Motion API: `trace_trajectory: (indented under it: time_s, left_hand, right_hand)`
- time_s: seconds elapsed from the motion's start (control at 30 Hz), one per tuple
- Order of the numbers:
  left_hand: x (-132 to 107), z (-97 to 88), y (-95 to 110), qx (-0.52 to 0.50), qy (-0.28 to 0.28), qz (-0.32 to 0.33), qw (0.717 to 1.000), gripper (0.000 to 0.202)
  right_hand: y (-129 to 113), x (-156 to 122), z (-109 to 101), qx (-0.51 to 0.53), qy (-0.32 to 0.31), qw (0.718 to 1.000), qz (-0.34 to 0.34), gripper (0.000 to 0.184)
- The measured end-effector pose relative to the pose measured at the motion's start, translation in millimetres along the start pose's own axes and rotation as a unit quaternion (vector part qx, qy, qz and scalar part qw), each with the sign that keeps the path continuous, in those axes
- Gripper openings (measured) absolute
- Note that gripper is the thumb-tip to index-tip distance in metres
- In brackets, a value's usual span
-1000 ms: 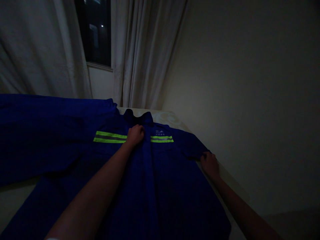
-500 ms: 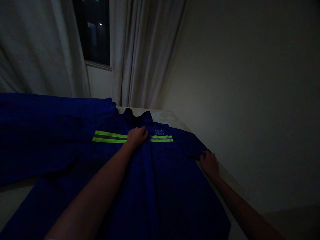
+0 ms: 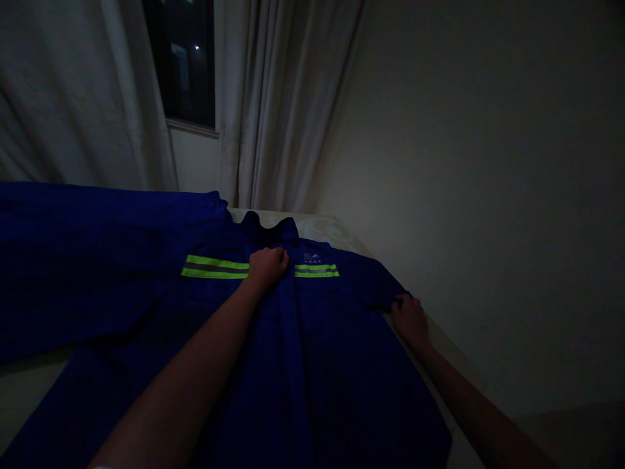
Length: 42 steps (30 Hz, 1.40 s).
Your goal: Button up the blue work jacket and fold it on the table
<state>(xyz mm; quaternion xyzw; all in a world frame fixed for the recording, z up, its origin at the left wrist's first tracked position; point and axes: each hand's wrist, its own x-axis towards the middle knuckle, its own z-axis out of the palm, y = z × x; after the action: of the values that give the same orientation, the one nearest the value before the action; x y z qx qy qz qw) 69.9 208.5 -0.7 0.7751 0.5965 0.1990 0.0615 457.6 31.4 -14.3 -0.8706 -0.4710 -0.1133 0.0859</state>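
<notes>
A dark blue work jacket (image 3: pixel 317 365) lies spread flat, front up, on a pale bed surface (image 3: pixel 336 231) in dim light. A bright yellow-green reflective stripe (image 3: pixel 215 267) runs across its chest. My left hand (image 3: pixel 267 266) rests on the chest just below the collar, fingers curled onto the front placket. My right hand (image 3: pixel 410 319) pinches the jacket's right edge near the folded sleeve at the side of the bed. The jacket's left sleeve (image 3: pixel 97 260) stretches out wide to the left.
Pale curtains (image 3: pixel 273 111) hang behind the bed on both sides of a dark window (image 3: pixel 183 58). A plain wall (image 3: pixel 488 195) runs close along the bed's right side. The bed edge (image 3: pixel 454 355) lies just beyond my right hand.
Almost nothing differs: both hands stay on the jacket, and my left hand's fingers have shifted slightly at the placket.
</notes>
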Motion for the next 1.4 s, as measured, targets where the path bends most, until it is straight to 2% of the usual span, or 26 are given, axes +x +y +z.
trace_trajectory:
  time_s: [0.5, 0.83, 1.4]
  left_hand:
    - [0.0, -2.6, 1.2, -0.007, -0.018, -0.015, 1.000, 0.057]
    - [-0.8, 1.0, -0.7, -0.010, 0.003, -0.007, 1.000, 0.055]
    - [-0.9, -2.7, 1.7, 0.011, -0.020, 0.003, 1.000, 0.056]
  right_hand:
    - [2.4, 3.0, 2.9, 0.006, 0.010, 1.000, -0.015, 0.038]
    - [-3.1, -0.2, -3.7, 0.000, -0.004, 1.000, -0.008, 0.038]
    - [-0.6, 1.2, 1.0, -0.009, 0.014, 1.000, -0.014, 0.037]
